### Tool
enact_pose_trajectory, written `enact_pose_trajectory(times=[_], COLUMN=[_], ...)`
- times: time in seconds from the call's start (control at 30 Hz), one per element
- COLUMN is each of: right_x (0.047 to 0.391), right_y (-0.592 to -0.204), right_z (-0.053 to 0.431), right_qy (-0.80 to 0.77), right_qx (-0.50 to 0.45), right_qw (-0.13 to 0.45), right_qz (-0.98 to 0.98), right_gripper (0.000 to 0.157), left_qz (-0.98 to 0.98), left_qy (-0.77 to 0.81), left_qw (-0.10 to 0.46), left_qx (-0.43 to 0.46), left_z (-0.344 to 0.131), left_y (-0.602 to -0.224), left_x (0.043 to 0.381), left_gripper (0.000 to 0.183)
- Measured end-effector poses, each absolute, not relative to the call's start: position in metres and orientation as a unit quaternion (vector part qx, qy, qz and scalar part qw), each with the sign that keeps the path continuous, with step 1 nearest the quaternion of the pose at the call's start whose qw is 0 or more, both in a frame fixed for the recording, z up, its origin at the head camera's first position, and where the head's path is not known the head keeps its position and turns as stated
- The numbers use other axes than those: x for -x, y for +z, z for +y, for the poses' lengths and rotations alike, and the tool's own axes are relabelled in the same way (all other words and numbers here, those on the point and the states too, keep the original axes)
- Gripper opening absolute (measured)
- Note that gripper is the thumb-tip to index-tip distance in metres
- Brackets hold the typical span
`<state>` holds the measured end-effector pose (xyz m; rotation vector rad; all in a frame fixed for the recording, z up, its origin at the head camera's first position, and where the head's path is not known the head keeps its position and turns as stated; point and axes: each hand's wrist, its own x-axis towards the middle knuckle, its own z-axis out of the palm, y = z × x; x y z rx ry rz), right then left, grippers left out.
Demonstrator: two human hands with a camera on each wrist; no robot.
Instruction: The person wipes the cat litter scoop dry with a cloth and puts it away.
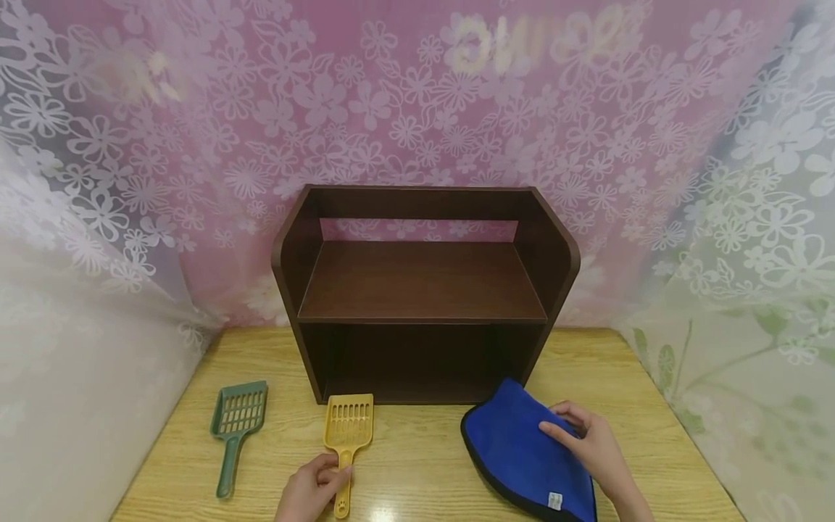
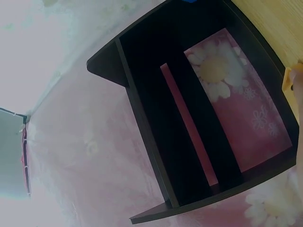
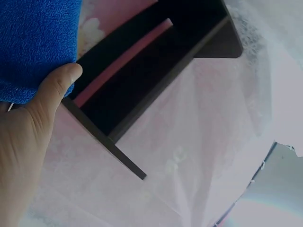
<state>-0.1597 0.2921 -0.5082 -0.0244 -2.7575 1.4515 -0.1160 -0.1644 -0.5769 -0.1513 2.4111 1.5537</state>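
Note:
A yellow slotted litter scoop (image 1: pixel 349 428) lies on the table in the head view, its slotted end close to the shelf's front. My left hand (image 1: pixel 312 489) pinches its handle between thumb and fingers; only an edge of that hand and a bit of yellow show in the left wrist view. On the right, my right hand (image 1: pixel 596 446) grips the edge of a blue towel (image 1: pixel 522 442) with black trim and a small white label. The right wrist view shows the thumb (image 3: pixel 61 80) pressed on the towel's fluffy face, the fingers hidden behind it.
A dark brown two-tier shelf (image 1: pixel 424 283) stands at the back middle of the wooden table (image 1: pixel 417 464). To the left lies a green slotted scoop (image 1: pixel 238 435). Flower-patterned sheeting (image 1: pixel 404 109) hangs behind and on both sides.

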Motion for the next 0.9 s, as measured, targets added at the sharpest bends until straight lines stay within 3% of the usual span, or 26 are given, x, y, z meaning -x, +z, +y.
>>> enact_pose_trajectory(times=[0.47,0.9], right_x=[0.142,0.134], right_y=[-0.487,-0.480], right_z=[0.271,0.262], right_qy=[0.521,0.532], right_qx=[-0.006,-0.023], right_qw=[0.027,0.104], right_qz=[-0.853,-0.840], right_gripper=[0.032,0.025], left_qz=[0.805,0.773], left_qy=[0.579,0.616], left_qw=[0.112,0.117], left_qx=[0.067,0.092], left_z=[-0.164,-0.163], left_y=[-0.580,-0.562], left_x=[0.116,0.114], left_gripper=[0.046,0.050])
